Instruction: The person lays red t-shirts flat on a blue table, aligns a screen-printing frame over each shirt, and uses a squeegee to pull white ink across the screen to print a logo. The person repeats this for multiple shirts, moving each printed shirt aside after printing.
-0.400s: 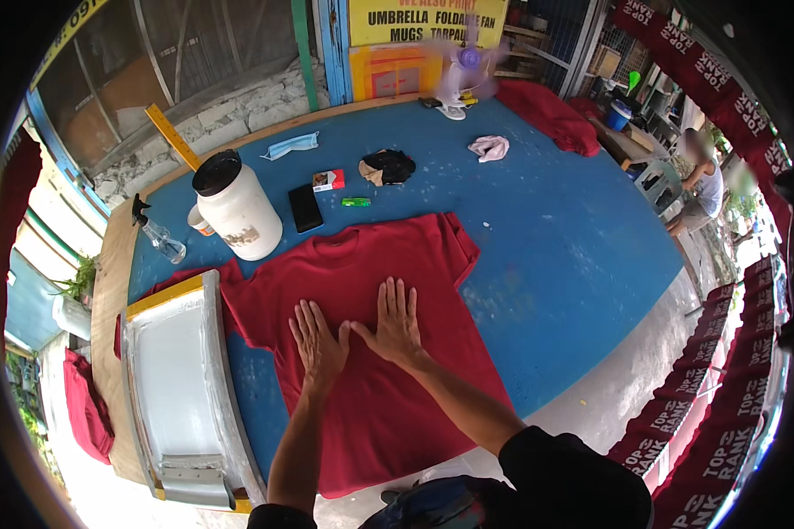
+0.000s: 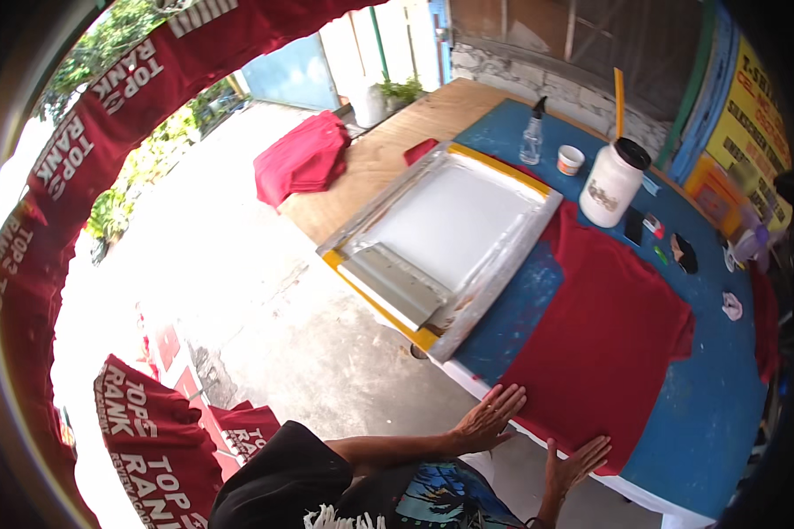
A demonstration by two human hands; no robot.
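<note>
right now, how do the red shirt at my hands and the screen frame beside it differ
The shirt is plain red; the frame is pale with yellow ends. The shirt is soft cloth, the frame a stiff rectangle. Left hand and right hand are at the shirt's edge; the frame holds a grey bar. Both rest on the table.

- Looks like a shirt-printing workshop
- Has a framed printing screen (image 2: 459, 220) near dial centre
- Shows printed red cloth (image 2: 97, 115) hanging at ten o'clock

Frame (image 2: 450, 231) blocks left of shirt (image 2: 595, 344), open tabletop (image 2: 692, 432) right
</note>
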